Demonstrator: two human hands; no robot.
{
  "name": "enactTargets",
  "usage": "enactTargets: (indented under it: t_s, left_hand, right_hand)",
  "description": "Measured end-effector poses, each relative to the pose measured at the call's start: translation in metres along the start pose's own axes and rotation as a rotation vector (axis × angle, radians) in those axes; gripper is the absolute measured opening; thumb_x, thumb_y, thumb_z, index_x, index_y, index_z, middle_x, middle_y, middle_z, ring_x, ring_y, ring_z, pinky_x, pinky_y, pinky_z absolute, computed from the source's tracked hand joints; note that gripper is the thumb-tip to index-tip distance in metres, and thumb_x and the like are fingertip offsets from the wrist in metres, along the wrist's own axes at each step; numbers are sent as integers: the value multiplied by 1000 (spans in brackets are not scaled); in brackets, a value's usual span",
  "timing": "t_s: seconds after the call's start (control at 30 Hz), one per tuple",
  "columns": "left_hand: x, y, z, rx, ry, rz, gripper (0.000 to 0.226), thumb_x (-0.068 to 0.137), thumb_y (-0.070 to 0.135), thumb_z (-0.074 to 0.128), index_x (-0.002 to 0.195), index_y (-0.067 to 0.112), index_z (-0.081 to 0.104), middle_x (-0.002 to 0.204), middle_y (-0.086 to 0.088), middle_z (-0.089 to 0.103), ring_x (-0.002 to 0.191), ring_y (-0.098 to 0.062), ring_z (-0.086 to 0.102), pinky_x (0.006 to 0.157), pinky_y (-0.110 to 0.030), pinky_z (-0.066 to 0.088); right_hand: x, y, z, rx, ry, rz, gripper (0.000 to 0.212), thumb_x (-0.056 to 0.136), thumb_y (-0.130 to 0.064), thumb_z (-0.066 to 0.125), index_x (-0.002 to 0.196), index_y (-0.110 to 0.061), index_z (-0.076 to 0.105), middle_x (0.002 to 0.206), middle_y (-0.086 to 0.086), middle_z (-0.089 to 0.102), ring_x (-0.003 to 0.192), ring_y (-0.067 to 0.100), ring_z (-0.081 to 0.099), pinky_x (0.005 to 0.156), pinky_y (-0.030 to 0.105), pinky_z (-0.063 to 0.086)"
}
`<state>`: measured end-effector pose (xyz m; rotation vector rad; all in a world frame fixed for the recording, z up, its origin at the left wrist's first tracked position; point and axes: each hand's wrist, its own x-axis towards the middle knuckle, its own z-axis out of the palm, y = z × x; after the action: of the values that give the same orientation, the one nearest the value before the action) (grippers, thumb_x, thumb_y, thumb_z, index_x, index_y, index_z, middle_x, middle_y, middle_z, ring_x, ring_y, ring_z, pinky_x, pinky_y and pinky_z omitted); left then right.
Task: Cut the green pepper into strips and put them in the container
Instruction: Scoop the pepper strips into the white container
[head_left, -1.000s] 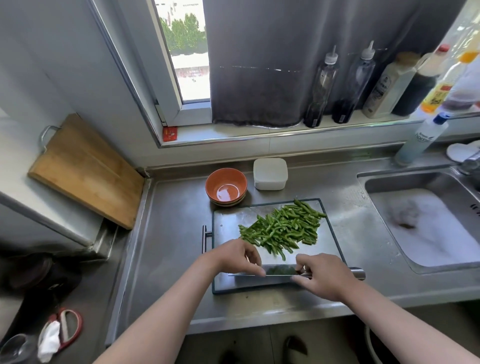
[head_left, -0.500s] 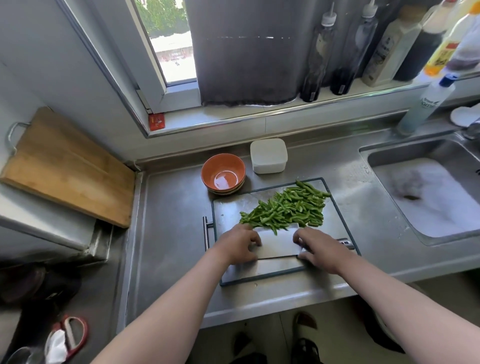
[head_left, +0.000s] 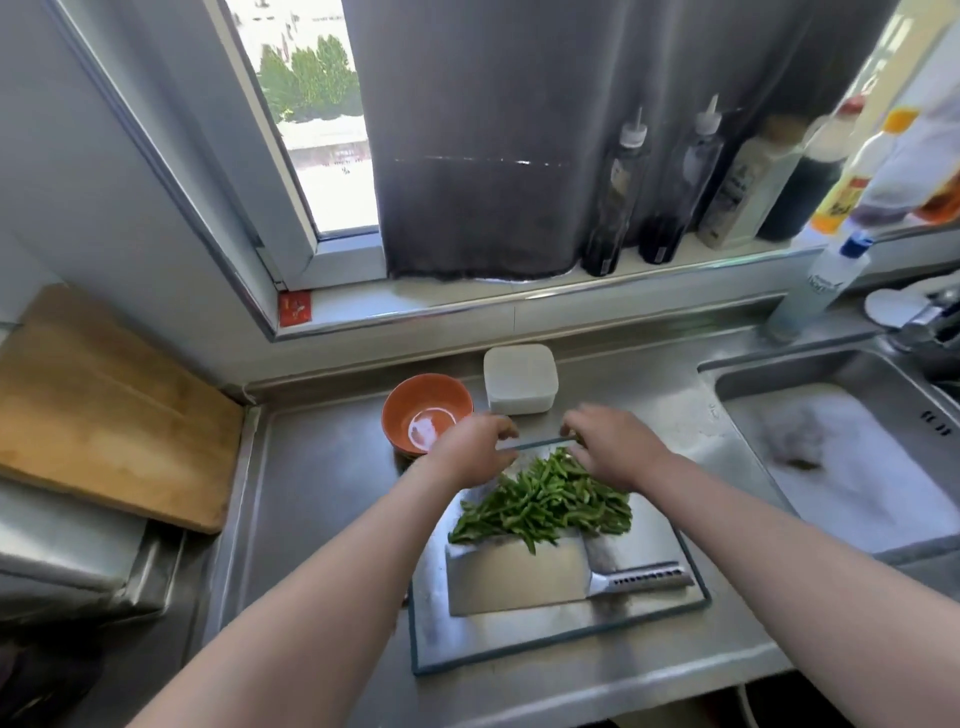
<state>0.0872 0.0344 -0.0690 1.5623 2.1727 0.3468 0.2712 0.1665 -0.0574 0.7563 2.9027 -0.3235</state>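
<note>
A heap of green pepper strips (head_left: 545, 501) lies on the far half of a steel cutting board (head_left: 571, 642) with a dark rim. A steel cleaver (head_left: 514, 577) lies flat on the board just in front of the heap, handle to the right, with no hand on it. My left hand (head_left: 475, 449) and my right hand (head_left: 615, 447) are over the far end of the heap, fingers bent downward and blurred, with nothing seen in them. An orange bowl (head_left: 426, 415) stands just left of my left hand. A white lidded container (head_left: 519, 379) sits behind both hands.
A sink (head_left: 831, 467) lies to the right, with a tap and a squeeze bottle (head_left: 826, 280) behind it. Several dark and light bottles (head_left: 675, 187) line the windowsill. A wooden board (head_left: 104, 415) leans at the left. The steel counter ends close in front of the cutting board.
Both hands left the cleaver, which now lies flat on the board, and moved forward to the far side of the pepper heap.
</note>
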Motion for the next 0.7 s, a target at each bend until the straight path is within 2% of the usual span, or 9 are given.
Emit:
enactTargets:
  t_s: [0.13,0.3,0.4,0.47,0.53,0.6,0.7]
  left_hand:
    - [52,-2,-14,46,35,-70,51,89,26,65,138,20,52,139,-6,48,129,-26,42,106,-35,37]
    - [104,-10,-26,84,-21,-184,72,91,14,56,155,15,25,163,-11,15,149,-28,16,117,-36,23]
    - [121,-13,-31,44,-83,-226,73,92,8,49,157,12,18,165,-10,8,151,-25,9,120,-36,20]
    - [126,-17,-33,-4,-112,-240,71,92,6,47,157,12,18,164,-9,14,150,-25,14,119,-33,21]
    - [126,-20,-31,-38,-109,-247,69,93,5,46,157,11,22,161,-10,23,147,-26,21,116,-30,23]
    - [125,-23,-28,-70,-86,-248,66,91,2,46,155,12,29,156,-9,32,144,-26,28,114,-29,26]
    - [118,-26,-23,-134,-40,-240,60,89,0,44,147,15,45,136,-4,56,131,-22,46,106,-26,36]
  right_hand:
    - [59,13,-22,-51,-40,12,39,93,-23,59,132,-21,56,131,7,55,120,31,54,94,40,46]
    - [123,13,-15,-86,-135,-23,53,92,-25,59,143,-18,47,146,7,46,130,31,49,105,43,45]
    - [146,5,-3,-116,-231,-20,69,93,-32,61,154,-18,32,162,7,25,147,30,29,114,45,36]
    - [153,0,2,-100,-289,1,78,94,-38,59,159,-22,18,168,5,8,153,27,13,118,47,27]
    - [153,-2,7,-73,-327,18,83,95,-46,58,160,-24,12,168,5,4,154,28,9,117,48,25]
    - [148,-4,14,-93,-304,19,82,91,-53,59,158,-25,19,165,8,13,151,30,16,112,51,33]
    - [138,-11,24,-110,-192,50,75,87,-70,52,142,-21,37,145,8,35,132,31,37,95,50,43]
